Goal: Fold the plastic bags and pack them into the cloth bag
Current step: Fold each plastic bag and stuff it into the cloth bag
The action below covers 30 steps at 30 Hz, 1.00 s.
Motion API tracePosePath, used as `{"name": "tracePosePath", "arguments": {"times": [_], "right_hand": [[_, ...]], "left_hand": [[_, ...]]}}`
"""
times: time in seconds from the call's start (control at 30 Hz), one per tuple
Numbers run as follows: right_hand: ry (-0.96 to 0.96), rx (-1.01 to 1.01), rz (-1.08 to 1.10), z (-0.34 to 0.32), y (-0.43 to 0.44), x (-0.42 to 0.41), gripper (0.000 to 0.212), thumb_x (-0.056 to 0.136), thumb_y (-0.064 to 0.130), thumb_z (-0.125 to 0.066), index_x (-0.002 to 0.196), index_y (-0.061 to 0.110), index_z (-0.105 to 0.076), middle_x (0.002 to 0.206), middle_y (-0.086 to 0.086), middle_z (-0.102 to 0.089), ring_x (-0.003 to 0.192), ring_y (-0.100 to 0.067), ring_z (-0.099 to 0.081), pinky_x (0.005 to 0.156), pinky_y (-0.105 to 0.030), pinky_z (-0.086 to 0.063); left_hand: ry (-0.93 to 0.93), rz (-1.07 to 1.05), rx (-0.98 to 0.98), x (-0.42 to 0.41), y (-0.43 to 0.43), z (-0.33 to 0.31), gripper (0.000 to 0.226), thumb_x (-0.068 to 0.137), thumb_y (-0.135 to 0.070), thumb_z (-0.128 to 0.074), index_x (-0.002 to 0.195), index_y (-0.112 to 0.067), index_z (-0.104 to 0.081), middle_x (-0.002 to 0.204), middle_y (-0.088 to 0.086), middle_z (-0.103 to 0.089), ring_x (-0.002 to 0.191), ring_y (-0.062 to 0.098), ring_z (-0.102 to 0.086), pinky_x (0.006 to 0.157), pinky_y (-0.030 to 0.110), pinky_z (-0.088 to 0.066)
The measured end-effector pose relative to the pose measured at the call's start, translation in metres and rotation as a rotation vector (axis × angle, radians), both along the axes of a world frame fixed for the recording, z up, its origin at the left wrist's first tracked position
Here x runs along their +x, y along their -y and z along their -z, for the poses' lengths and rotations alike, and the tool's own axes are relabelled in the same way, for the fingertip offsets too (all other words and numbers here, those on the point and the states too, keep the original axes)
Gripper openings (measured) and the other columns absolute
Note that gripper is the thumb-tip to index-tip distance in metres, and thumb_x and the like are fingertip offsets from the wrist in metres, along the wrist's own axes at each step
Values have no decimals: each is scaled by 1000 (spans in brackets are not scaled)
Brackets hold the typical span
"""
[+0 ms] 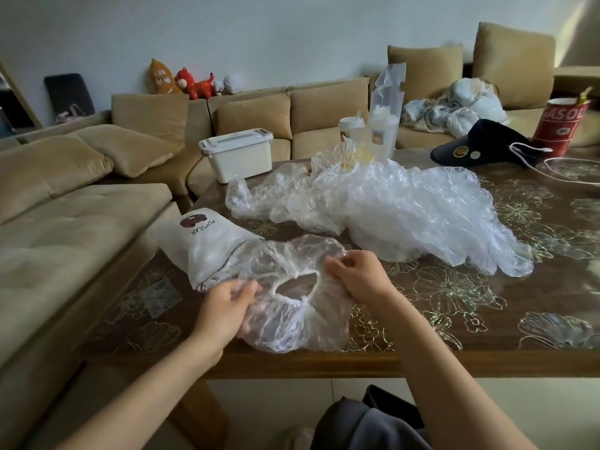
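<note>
A crumpled clear plastic bag (292,306) with a puckered round opening lies at the table's near edge. My left hand (224,306) grips its left side, fingers curled into the film. My right hand (354,274) pinches its upper right edge. The white cloth bag (201,241), printed with a brown bear and "POPULAR", lies on its side to the left, its mouth toward the held plastic bag. A heap of several more clear plastic bags (389,203) spreads across the middle of the table.
The brown flower-patterned table (487,303) also carries a white lidded box (238,155), two drink cups (370,131), a dark visor cap (477,146), a red cup (563,125) and a white cable (532,157). A beige sofa (81,206) wraps the left and back.
</note>
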State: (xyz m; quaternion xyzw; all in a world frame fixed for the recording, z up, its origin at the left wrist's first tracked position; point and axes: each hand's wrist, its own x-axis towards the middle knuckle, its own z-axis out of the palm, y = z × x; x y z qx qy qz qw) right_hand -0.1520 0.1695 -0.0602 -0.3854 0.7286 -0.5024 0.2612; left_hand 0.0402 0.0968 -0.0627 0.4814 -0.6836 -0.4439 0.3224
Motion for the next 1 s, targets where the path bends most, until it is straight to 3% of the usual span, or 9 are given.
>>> {"name": "tracePosePath", "arguments": {"times": [0.07,0.2,0.3,0.37,0.47,0.57,0.73,0.9,1.0], "right_hand": [[-186,88,63,7,1,3,37,91,27,-59,58,14,-47,58,3,-49,54,-12,-42,51,-25,-35],[-355,189,60,15,5,12,25,95,35,-49,81,14,-53,80,0,-58,74,-21,-53,64,-29,-39],[-519,218,127,11,9,16,26,93,23,-49,115,10,-51,115,-11,-54,102,-27,-51,84,-36,-40],[-703,65,219,8,11,21,32,88,6,-48,120,6,-50,119,-13,-51,107,-30,-48,88,-36,-36],[-728,-124,9,9,18,34,41,87,-8,-44,125,4,-52,123,-14,-56,113,-29,-51,95,-31,-36],[-741,100,-308,33,22,31,47,99,14,-36,146,13,-29,150,-7,-36,140,-23,-29,115,-31,-17],[-834,405,-410,46,19,1,56,101,47,-18,151,26,-8,159,2,-2,146,-17,4,116,-41,10],[-886,383,-357,46,14,3,54,102,45,-18,151,24,-13,159,-1,-4,146,-20,4,115,-42,12],[-804,187,-222,34,4,-1,46,103,30,-28,147,17,-29,154,-5,-28,144,-20,-20,118,-36,-10]], "left_hand": [[112,-2,-34,1,-5,18,16,96,-21,-49,87,-18,-61,79,1,-65,73,19,-62,67,26,-51],[170,-101,-221,5,-9,30,18,94,-8,-52,112,-11,-53,98,4,-60,68,12,-59,61,24,-50],[244,-93,-659,3,-7,19,33,90,-3,-56,123,-2,-53,119,11,-54,102,19,-55,94,32,-44],[333,59,-782,-10,-14,8,33,93,-5,-51,125,-3,-55,127,9,-54,120,22,-49,103,25,-31],[458,266,-700,-36,-18,12,46,100,-18,-36,145,-10,-31,153,3,-28,143,16,-19,116,23,-7],[830,355,-594,-41,-8,36,57,102,-36,-19,151,-16,5,159,1,9,144,14,14,117,34,10],[947,405,-552,-8,5,52,94,62,-76,31,141,-28,21,149,-10,27,136,5,26,112,33,18],[874,409,-542,18,7,48,89,63,-76,24,139,-31,19,150,-12,24,138,5,24,112,32,20],[679,459,-782,33,-5,47,76,91,-67,-3,148,-20,-17,155,-4,-15,144,9,-10,117,28,4]]}}
